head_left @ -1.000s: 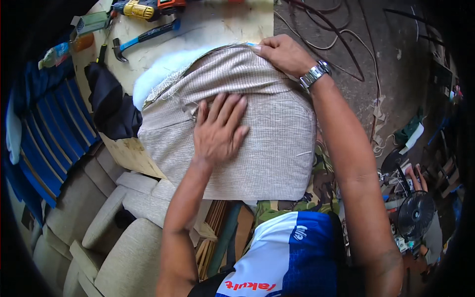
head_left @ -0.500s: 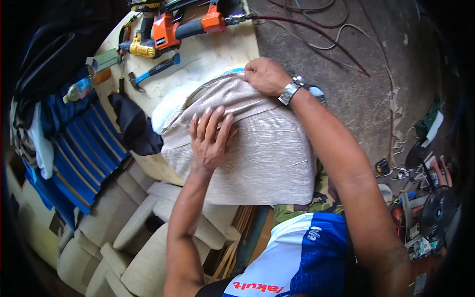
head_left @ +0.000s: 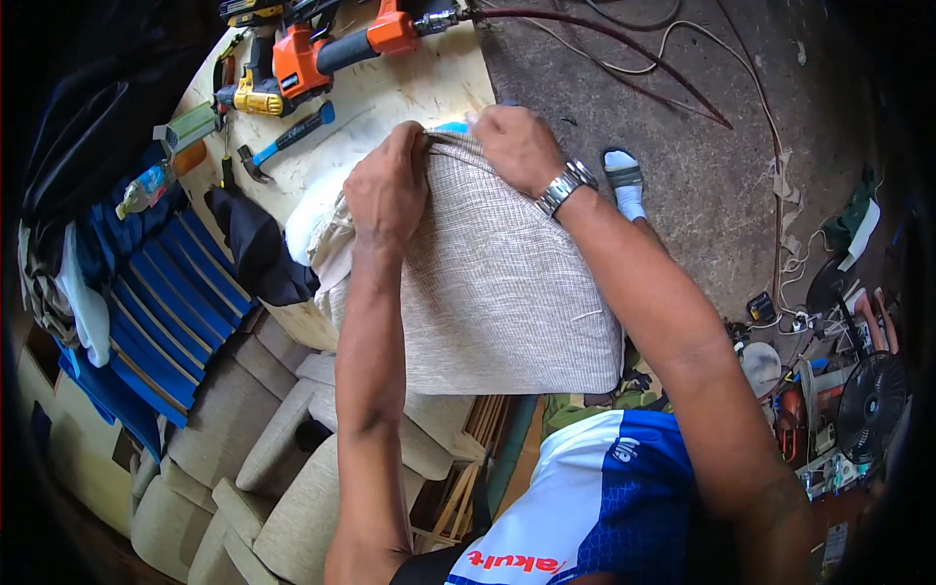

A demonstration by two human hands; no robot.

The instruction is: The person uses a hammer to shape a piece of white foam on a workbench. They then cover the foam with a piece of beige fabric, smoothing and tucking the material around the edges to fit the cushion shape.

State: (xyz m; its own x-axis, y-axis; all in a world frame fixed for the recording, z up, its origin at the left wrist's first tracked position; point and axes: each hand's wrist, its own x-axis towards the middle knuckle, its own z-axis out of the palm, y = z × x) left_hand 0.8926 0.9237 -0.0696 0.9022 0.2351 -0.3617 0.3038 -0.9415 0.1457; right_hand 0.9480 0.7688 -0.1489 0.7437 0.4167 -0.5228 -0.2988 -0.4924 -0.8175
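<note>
A cushion in beige woven fabric [head_left: 507, 292] lies in front of me, partly on a pale wooden board [head_left: 409, 88]. My left hand [head_left: 387, 190] is closed on the far edge of the cover, thumb side out of sight. Close beside it on the right, my right hand [head_left: 519, 148], with a metal watch on the wrist, pinches the same edge near the corner. A bit of blue material [head_left: 454, 127] shows between the hands. White padding [head_left: 304, 229] sticks out of the cover at the left.
On the board lie an orange-and-black air nailer [head_left: 336, 54] with a red hose [head_left: 624, 44], a yellow drill [head_left: 255, 96] and a blue-handled hammer [head_left: 288, 141]. Beige seats [head_left: 292, 468] stand at lower left. Blue slatted panels [head_left: 171, 302] are at left. Tools and a black fan [head_left: 871, 414] sit at right.
My left hand has moved from lying spread on the cover up to its far edge and closed there. The right hand stays at the edge. The cover is pulled smoother.
</note>
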